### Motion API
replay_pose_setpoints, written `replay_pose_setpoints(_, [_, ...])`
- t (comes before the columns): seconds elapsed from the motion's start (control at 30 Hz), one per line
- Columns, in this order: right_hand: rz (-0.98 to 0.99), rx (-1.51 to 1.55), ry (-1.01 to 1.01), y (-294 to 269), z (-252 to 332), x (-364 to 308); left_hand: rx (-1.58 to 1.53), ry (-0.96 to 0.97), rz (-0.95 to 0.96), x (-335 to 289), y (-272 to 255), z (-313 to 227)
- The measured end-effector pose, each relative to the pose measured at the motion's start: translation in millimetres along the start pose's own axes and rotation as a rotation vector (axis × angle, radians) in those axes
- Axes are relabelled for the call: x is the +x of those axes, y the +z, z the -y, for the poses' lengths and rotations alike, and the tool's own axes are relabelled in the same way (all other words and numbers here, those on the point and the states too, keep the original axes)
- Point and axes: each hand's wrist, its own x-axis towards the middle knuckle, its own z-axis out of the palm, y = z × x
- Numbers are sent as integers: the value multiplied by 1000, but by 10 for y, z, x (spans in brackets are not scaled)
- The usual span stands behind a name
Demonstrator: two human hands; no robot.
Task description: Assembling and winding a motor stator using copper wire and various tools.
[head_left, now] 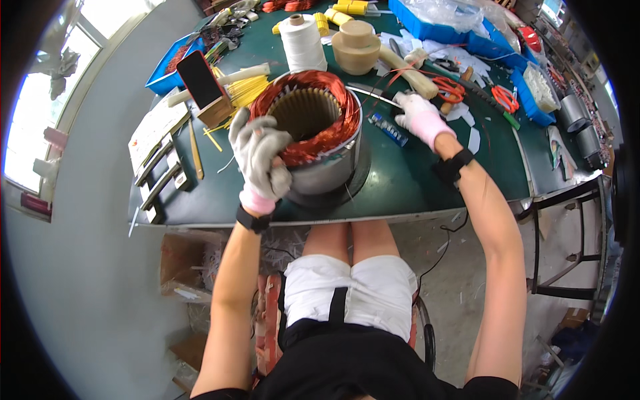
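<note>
On the green workbench [413,180], close to its near edge, stands a motor stator [313,133]: a steel cylinder crowned with a ring of copper winding and hollow down the middle. The left hand [259,157], in a grey knit glove, is closed over the near-left part of the winding, fingers curled on the copper. The right hand [420,113], also gloved, rests on the bench just right of the stator, fingers closed around what looks like a thin wire or thread, though I cannot tell for certain. Judging by its steel body, the stator is heavy and rigid, while the enamelled copper on top is easily nicked or bent; the smooth steel wall looks the safer place to take hold. A white thread spool [301,41] and a tan tape roll [357,47] stand just behind it, a wooden block [215,110] and yellow sleeves [248,90] to the left. Open bench lies right of the stator and along the near edge.
</note>
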Motion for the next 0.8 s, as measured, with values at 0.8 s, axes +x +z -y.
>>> replay_pose_setpoints(0.8, [307,1850,-75,-159,584,-1269,-46,-98,526,418,-110,-338])
